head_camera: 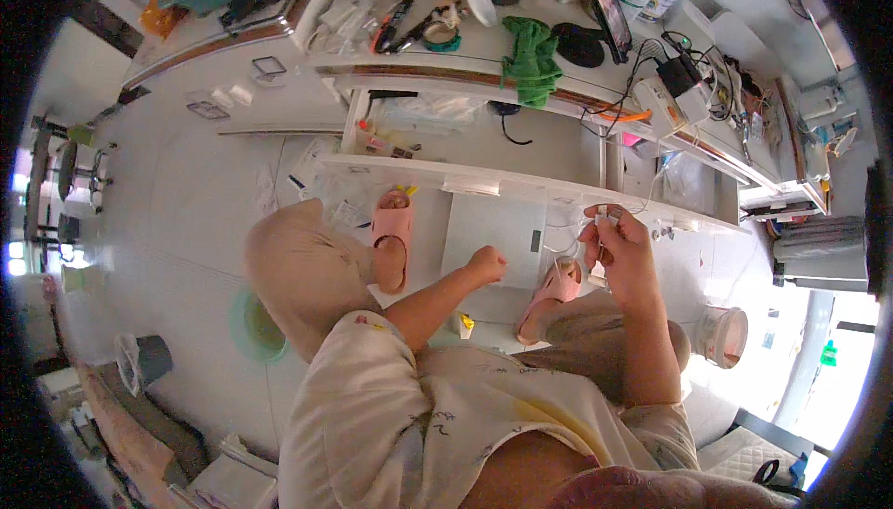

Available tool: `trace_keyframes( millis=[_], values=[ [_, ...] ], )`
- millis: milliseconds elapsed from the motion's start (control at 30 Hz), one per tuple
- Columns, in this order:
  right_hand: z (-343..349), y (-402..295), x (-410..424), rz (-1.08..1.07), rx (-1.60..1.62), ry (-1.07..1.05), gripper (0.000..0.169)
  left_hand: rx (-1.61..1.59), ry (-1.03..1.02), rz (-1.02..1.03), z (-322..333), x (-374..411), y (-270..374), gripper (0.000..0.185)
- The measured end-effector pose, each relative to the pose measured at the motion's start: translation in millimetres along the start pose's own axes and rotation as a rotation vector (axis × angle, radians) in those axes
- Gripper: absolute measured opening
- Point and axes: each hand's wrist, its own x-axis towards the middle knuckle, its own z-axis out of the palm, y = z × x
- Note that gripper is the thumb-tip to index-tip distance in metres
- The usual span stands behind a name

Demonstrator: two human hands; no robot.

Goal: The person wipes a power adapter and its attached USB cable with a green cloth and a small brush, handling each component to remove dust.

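My right hand (623, 247) is raised at the front of the pulled-out drawer and pinches a small white object, perhaps a plug, beside a thin white cable (561, 227). Most of that object is hidden by the fingers. My left hand (487, 266) is closed in a loose fist over the flat silver-grey panel (488, 230) low between my feet, and nothing shows in it. The open drawer (544, 145) holds clear plastic packets (436, 115), small items at its left end and a dark thin curved thing.
Above the drawer, the desk top carries a green cloth (531, 55), a phone (605, 10), a round black pad (579, 45), bottles and tangled cables with adapters (680, 76). A pale green basin (261, 327) stands at left, a bucket (723, 336) at right. Papers (342, 191) lie near my left foot.
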Motion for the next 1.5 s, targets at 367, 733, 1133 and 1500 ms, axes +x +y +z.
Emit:
trace_keyframes(
  millis=[367, 733, 1133, 1500],
  values=[
    [16, 19, 2, 0.001, 0.026, -0.157, 0.018, -1.347, 0.105, 0.706, -35, -109, 93, 0.036],
    [32, 6, 0, -0.258, 0.229, -0.269, 0.014, -0.9, 0.322, 0.82, -30, -130, 127, 0.029],
    [7, 16, 1, -0.369, 0.487, 0.133, 0.015, -0.356, 0.489, 0.94, -19, -116, 155, 0.028],
    [-13, -22, 14, -0.306, 0.606, 0.085, 0.02, -0.154, 0.894, 0.994, -134, -91, 204, 0.013]
  ],
)
